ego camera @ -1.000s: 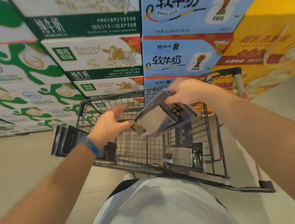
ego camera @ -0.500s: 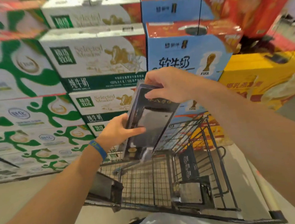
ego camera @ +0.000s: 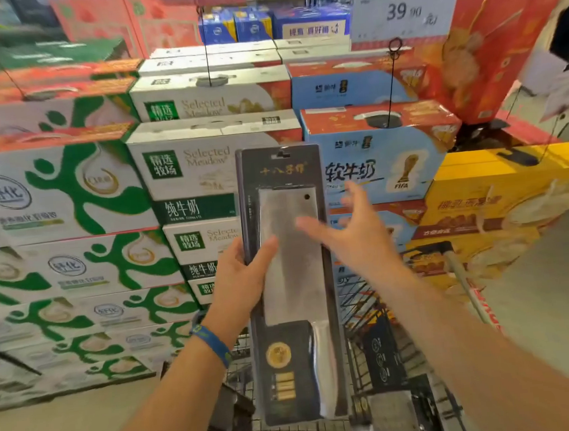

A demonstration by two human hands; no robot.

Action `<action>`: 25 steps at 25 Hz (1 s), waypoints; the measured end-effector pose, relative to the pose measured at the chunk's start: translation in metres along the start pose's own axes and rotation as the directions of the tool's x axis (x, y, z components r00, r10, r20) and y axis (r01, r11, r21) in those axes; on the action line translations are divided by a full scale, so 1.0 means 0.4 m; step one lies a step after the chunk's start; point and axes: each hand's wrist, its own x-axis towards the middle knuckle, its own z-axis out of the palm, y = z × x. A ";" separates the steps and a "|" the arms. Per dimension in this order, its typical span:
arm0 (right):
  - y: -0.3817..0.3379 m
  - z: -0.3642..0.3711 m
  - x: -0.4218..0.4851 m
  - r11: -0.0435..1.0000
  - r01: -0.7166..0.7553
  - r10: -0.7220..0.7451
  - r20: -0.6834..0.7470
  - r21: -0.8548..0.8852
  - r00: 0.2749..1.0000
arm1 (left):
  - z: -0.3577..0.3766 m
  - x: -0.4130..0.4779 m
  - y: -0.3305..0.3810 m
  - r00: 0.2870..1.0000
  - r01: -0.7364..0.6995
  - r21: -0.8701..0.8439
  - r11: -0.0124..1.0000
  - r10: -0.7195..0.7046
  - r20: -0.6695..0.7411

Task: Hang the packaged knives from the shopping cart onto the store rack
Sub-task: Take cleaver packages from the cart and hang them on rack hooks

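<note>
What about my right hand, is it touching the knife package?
Cannot tell. In the head view the right hand is open and blurred, one of its fingers overlapping the front of the knife package; contact or gap isn't plain.

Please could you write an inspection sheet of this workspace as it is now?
Surface: wire shopping cart below the hands.
Job's things: packaged cleaver upright, hang hole on top; another packaged knife in the cart; store rack not in view.
Clutter: nothing seen.
Hands: left hand grips the pack's left edge; right hand open, fingers spread, at its right edge, contact unclear.
Cables: nothing seen.
Surroundings: stacked milk cartons; price sign reading 39.90.
</note>
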 end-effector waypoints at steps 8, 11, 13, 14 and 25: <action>0.165 0.114 -0.134 0.788 -0.158 0.239 -0.060 0.595 0.969 | -0.013 -0.020 -0.016 0.836 0.479 -0.248 0.842 -0.352 0.421; 0.209 0.076 -0.164 0.795 -0.120 0.264 -0.162 0.594 0.951 | 0.034 -0.053 -0.049 0.760 0.568 -0.179 0.803 -0.428 0.489; 0.246 0.035 -0.201 0.800 -0.128 0.318 -0.233 0.586 0.919 | 0.086 -0.077 -0.071 0.805 0.508 -0.155 0.847 -0.404 0.435; 0.265 0.006 -0.224 0.803 -0.124 0.346 -0.286 0.584 0.893 | 0.106 -0.086 -0.080 0.837 0.459 -0.141 0.877 -0.374 0.398; 0.538 -0.521 -0.684 0.755 -0.118 0.636 -0.678 0.645 0.368 | 0.528 -0.257 -0.087 0.879 0.164 0.183 0.969 -0.228 0.419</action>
